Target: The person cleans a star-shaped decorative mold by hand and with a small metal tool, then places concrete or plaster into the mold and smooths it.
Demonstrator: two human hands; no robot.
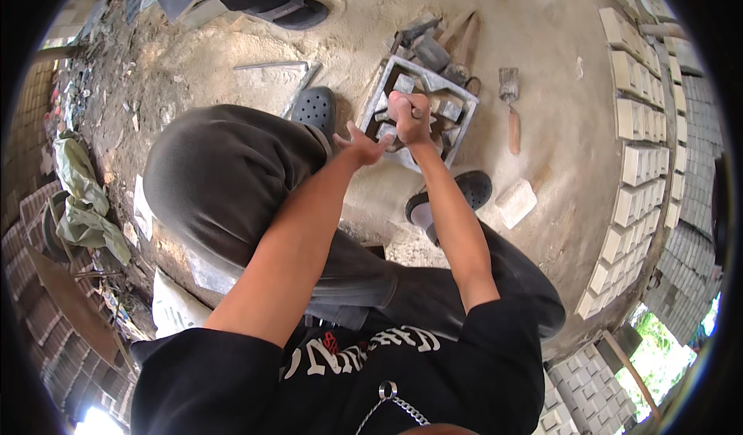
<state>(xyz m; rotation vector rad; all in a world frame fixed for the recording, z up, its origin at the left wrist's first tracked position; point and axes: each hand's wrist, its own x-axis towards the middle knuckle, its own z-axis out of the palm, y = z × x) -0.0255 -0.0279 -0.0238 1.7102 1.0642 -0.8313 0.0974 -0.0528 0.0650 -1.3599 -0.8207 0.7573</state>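
A square grey metal mould point(468, 121) with several block-shaped pieces inside lies on the sandy ground between my feet. Over it, my right hand point(410, 118) is a closed fist around a short rod-like handle point(418, 114); whatever the handle joins to is hidden below the fist. Beside the mould's near left side is my left hand point(365, 148), its fingers spread and holding nothing. I cannot tell whether its fingertips touch the mould.
Long-handled tools point(460, 52) lie against the mould's far side. To its right are a trowel point(508, 102) and a pale brush-like block point(517, 203). An angled metal strip point(302, 87) lies left. Cast blocks point(638, 118) line the right; another person's shoe point(298, 13) is ahead.
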